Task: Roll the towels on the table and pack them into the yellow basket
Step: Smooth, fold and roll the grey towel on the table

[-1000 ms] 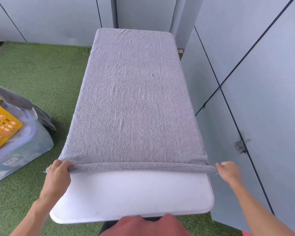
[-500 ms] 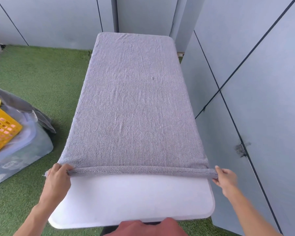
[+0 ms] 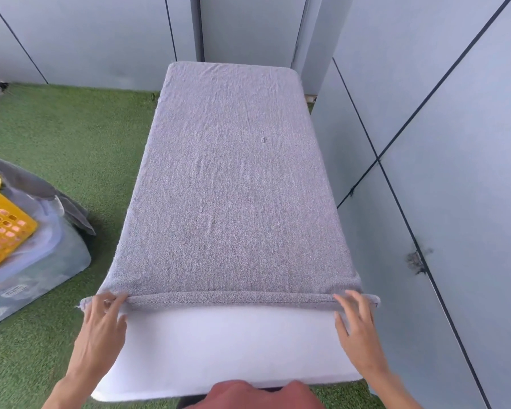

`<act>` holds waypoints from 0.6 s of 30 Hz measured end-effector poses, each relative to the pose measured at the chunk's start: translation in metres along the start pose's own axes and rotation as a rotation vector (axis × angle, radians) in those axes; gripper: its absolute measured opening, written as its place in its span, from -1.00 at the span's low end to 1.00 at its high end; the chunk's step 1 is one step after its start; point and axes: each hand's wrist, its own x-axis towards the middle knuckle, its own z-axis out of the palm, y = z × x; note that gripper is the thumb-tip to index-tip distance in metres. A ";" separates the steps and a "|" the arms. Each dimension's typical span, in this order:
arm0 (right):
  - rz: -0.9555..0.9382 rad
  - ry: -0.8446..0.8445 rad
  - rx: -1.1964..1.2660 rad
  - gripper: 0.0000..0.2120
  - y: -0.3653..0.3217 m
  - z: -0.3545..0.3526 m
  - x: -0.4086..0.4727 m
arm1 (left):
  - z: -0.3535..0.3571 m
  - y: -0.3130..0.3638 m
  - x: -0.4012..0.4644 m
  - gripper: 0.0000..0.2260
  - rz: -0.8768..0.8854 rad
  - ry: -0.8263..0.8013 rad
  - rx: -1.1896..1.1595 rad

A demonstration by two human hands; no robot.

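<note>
A grey towel (image 3: 233,187) lies spread flat over a white table (image 3: 227,349), reaching its far end. The towel's near edge is turned over into a narrow rolled band across the table. My left hand (image 3: 101,326) pinches the left end of that band, fingers on top and thumb under it. At the right end, my right hand (image 3: 357,329) has its fingers spread on top and its thumb at the edge below. The yellow basket (image 3: 3,231) stands on the floor to the left, cut off by the frame edge.
The basket sits on a clear plastic bin (image 3: 42,270) draped with dark grey cloth (image 3: 42,190). Green artificial turf (image 3: 71,137) covers the floor. Grey wall panels (image 3: 425,172) stand close along the table's right side and behind it.
Both hands have shifted inward from the towel's outer corners onto the rolled band. The band looks slightly thicker and sits a little farther up the table.
</note>
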 end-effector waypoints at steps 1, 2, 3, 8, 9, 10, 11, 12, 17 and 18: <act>0.015 0.003 0.003 -0.60 0.004 0.001 0.000 | 0.000 -0.001 -0.003 -0.49 0.010 0.008 0.023; 0.022 0.001 -0.014 -0.59 0.008 0.001 0.001 | 0.000 -0.001 -0.004 -0.48 0.014 0.016 0.042; 0.013 -0.002 -0.053 -0.59 0.013 0.001 0.002 | 0.002 -0.001 -0.005 -0.48 0.013 0.027 0.054; -0.016 -0.043 -0.154 -0.61 0.028 0.003 0.025 | 0.002 0.002 0.001 -0.60 -0.052 0.036 0.042; 0.004 -0.056 -0.151 -0.61 0.028 0.004 0.030 | 0.002 0.002 0.004 -0.62 -0.068 0.027 0.031; 0.021 -0.067 -0.152 -0.61 0.028 0.004 0.035 | 0.001 0.003 0.007 -0.65 -0.083 0.020 0.022; 0.027 -0.077 -0.161 -0.60 0.027 0.004 0.037 | 0.003 0.002 0.010 -0.68 -0.087 0.022 0.015; 0.025 -0.102 -0.159 -0.60 0.028 0.002 0.037 | 0.002 0.000 0.011 -0.70 -0.083 0.020 0.017; 0.037 -0.352 -0.023 -0.70 0.042 -0.023 0.032 | -0.007 -0.020 0.003 -0.68 -0.030 -0.113 0.015; 0.055 -0.422 0.032 -0.72 0.040 -0.032 0.038 | -0.014 -0.022 0.006 -0.70 -0.055 -0.157 -0.025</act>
